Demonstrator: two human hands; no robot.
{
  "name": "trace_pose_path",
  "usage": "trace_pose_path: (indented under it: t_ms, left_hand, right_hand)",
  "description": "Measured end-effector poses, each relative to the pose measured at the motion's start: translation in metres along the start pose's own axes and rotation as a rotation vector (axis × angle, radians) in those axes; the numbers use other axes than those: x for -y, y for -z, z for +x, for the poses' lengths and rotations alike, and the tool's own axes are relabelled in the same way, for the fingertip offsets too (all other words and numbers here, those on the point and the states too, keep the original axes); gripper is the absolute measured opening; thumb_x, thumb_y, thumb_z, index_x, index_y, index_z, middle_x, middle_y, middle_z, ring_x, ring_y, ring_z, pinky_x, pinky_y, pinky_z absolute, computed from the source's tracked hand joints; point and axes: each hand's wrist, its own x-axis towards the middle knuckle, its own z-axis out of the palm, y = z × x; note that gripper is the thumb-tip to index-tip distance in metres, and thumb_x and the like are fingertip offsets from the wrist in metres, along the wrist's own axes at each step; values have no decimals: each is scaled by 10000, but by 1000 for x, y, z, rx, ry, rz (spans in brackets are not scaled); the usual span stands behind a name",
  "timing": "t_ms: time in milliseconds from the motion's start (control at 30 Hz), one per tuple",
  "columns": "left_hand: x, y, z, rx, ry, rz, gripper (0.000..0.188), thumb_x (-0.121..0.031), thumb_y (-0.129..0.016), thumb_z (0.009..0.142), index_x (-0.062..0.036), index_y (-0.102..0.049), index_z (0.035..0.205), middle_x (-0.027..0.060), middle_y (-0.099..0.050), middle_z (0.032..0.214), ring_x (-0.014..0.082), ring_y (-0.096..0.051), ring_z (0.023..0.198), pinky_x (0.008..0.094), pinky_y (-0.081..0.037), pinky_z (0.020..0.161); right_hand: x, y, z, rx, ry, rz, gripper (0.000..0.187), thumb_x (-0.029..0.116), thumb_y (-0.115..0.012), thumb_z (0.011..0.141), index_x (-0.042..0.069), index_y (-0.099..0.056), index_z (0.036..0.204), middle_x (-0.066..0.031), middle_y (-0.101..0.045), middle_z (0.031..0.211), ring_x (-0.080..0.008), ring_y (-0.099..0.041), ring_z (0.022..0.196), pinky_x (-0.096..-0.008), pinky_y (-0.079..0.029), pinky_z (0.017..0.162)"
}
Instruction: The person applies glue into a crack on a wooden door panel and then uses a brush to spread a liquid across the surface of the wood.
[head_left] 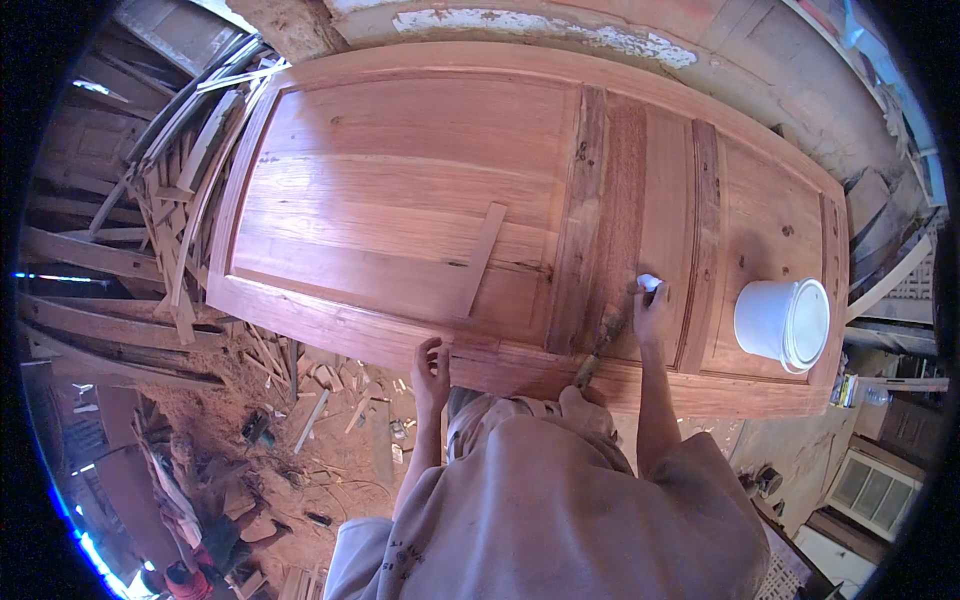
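Observation:
A large reddish-brown panelled wooden door (400,150) lies flat in front of me. My right hand (652,312) is closed over the door's narrow middle panel, pinching a small white object (649,283) whose kind I cannot make out. Just past the door's near edge, my left hand (432,372) hangs with fingers loosely bent and apart, nothing visible in it. Between my hands, a slim dark tool with a pale handle (588,370) lies across the near edge; its kind is unclear. A thin wooden strip (483,262) rests on the big left panel.
On the door's right part stands a white plastic bucket (768,318). Long boards and offcuts (190,210) are piled at the left. Sawdust and wood scraps (340,470) cover the floor. A wall (620,30) runs along the far side. A louvred wooden frame (876,490) stands at the lower right.

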Motion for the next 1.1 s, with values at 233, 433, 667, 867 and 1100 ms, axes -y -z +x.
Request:
trace_pose_path:
  t_ms: [233,433,667,867,1100]
  left_hand:
    - [2,3,-3,-37,44,13,305,-254,-598,991,-29,-594,1198,100,-657,1101,183,-622,873,318,-496,730]
    - [14,11,-1,-31,60,-2,299,-231,-597,988,-23,-591,1203,106,-656,1098,182,-621,860,323,-497,729]
    - [2,-5,-20,-43,63,-32,298,-203,-579,988,-7,-580,1213,137,-662,1068,223,-640,850,344,-509,741]
    - [-14,-34,1,-4,-119,-14,319,-208,-600,973,5,-565,1207,166,-627,1102,259,-630,931,368,-510,768]
    - [-19,-61,71,-216,-304,474,443,-325,-702,895,-21,-567,1188,165,-594,1065,336,-563,1016,469,-448,887]
  right_hand:
    - [-18,-17,4,20,-47,168,359,307,-654,927,58,-471,1108,-223,-617,1022,-433,-650,768,-514,-507,644]
    - [-10,-13,-14,-147,70,332,366,261,-671,929,-15,-488,1085,-147,-587,917,-240,-582,772,-404,-481,647]
    - [81,64,-111,672,-135,-273,618,583,-622,865,-17,-621,1012,-268,-675,882,-446,-670,808,-544,-526,729]
    - [66,48,-126,619,-123,-160,550,517,-681,822,-10,-624,973,-246,-691,845,-431,-685,825,-513,-549,711]
    - [105,41,-100,610,-72,657,289,241,-676,908,-2,-532,970,-133,-624,677,-198,-626,572,-373,-503,533]
